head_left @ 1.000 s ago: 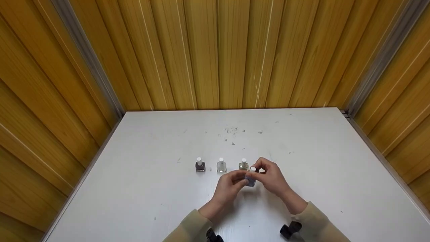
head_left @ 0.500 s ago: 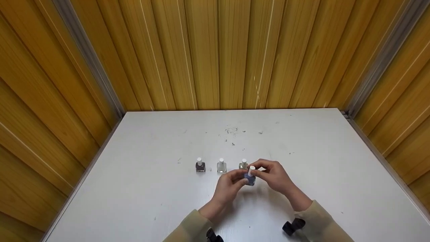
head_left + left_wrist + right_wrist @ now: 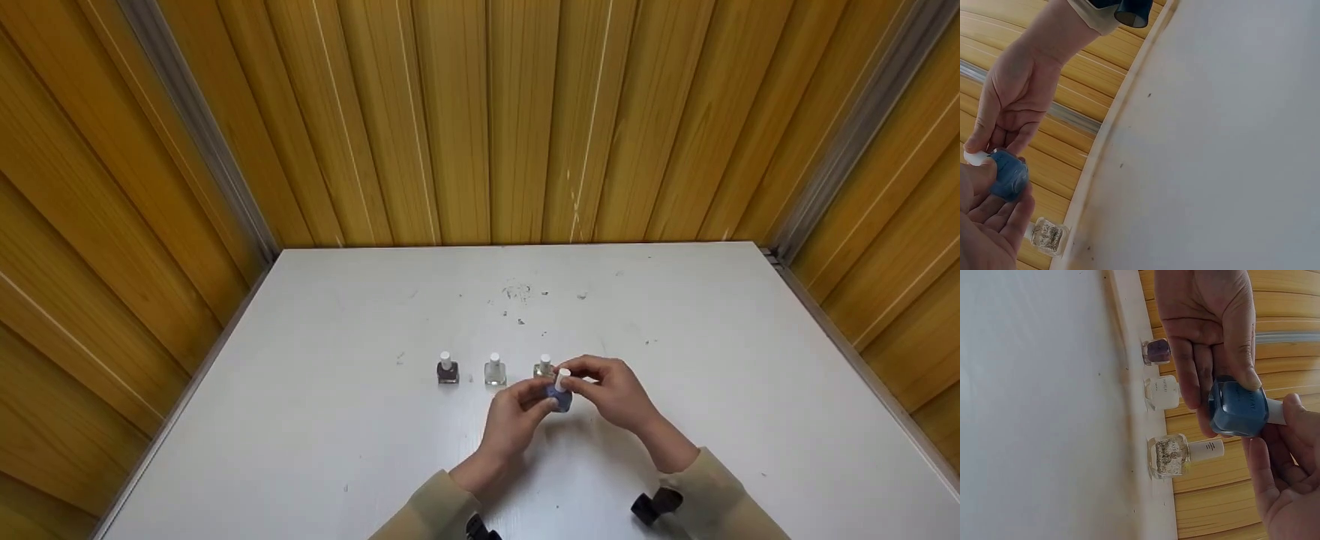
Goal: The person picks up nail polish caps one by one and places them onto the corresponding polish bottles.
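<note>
Above the white table, my left hand (image 3: 512,421) pinches the glass body of a blue nail polish bottle (image 3: 1238,408) between thumb and fingers. My right hand (image 3: 609,392) grips the bottle's white cap (image 3: 563,376) from the other side. The cap sits on the bottle neck, and the bottle tilts slightly. Just behind the hands stands a clear nail polish bottle with glitter flecks (image 3: 1169,457), partly covered in the head view. To its left are a whitish nail polish bottle (image 3: 494,370) and a dark purple one (image 3: 447,369), both upright with white caps.
The white tabletop (image 3: 337,420) carries small dark marks toward its back. Yellow wood-look panels (image 3: 517,120) wall in the back and both sides. A black wrist camera (image 3: 656,505) hangs at the right sleeve.
My right hand has shifted slightly and taken a different grip on the cap, which now shows more fully. The left hand has barely moved. The standing bottles are unmoved.
</note>
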A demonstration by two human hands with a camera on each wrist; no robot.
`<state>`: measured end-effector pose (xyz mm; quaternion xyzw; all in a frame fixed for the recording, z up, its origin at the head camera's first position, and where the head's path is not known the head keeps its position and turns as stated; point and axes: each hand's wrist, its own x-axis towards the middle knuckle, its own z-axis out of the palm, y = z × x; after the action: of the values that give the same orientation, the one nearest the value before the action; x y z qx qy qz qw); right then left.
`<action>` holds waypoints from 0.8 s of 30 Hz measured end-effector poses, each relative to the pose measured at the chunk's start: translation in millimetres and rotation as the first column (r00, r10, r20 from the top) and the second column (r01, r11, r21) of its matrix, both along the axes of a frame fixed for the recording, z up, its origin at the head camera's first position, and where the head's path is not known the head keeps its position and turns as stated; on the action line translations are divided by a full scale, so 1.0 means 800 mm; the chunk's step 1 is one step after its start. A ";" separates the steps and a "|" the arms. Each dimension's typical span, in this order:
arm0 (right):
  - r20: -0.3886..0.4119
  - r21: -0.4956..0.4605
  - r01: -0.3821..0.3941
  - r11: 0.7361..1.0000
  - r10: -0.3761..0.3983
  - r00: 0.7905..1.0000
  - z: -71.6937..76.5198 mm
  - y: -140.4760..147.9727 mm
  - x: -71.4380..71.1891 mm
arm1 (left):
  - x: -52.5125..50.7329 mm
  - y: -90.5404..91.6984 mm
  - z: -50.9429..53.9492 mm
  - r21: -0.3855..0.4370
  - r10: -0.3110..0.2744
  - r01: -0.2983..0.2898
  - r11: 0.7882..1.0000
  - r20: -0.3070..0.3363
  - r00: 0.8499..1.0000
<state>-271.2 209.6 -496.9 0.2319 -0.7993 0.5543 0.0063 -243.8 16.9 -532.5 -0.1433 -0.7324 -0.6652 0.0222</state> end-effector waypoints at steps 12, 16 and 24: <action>-0.031 0.241 0.114 0.964 -0.110 0.993 0.002 0.017 -0.011 | 0.008 0.003 0.004 -0.105 -0.092 0.095 0.990 0.035 0.995; -0.026 0.253 0.150 0.956 -0.149 0.989 0.000 0.023 -0.016 | 0.009 0.010 0.005 -0.101 -0.127 0.133 0.986 0.062 0.990; -0.022 0.262 0.226 0.938 -0.229 0.973 -0.008 0.038 -0.030 | -0.004 0.035 0.001 -0.111 -0.179 0.189 0.976 0.097 0.979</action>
<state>-295.5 240.1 -503.7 0.1345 -0.8871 0.4402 0.0362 -246.7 44.6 -531.9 -0.1826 -0.7549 -0.6248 -0.0800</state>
